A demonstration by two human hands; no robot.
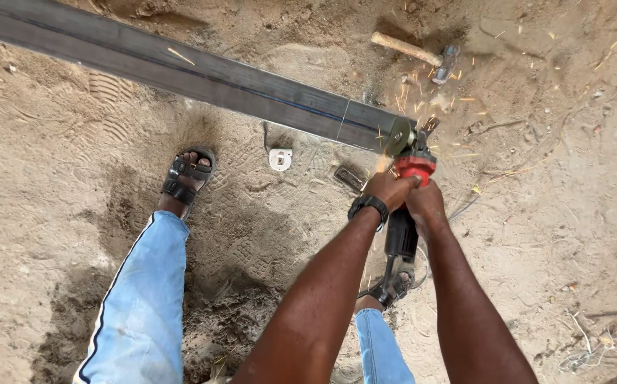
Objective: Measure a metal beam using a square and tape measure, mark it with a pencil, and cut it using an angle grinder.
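Both hands clamp the angle grinder (407, 192): left hand (388, 188) near the red head, right hand (426, 206) around the black body. Its disc bites the dark steel beam (180, 71) at its three o'clock end, sparks flying toward one o'clock, where a hammer (415, 51) lies on sand.

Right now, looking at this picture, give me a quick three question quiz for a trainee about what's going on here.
1. True or false: both hands grip the angle grinder.
2. Which wrist wears the black watch: A left, B right?
3. Fill in: beyond the sparks, a ______ with a wooden handle lies on the sand.

Key
1. True: the left hand and the right hand both close on the grinder, whose disc meets the end of the long dark steel bar.
2. A.
3. hammer.
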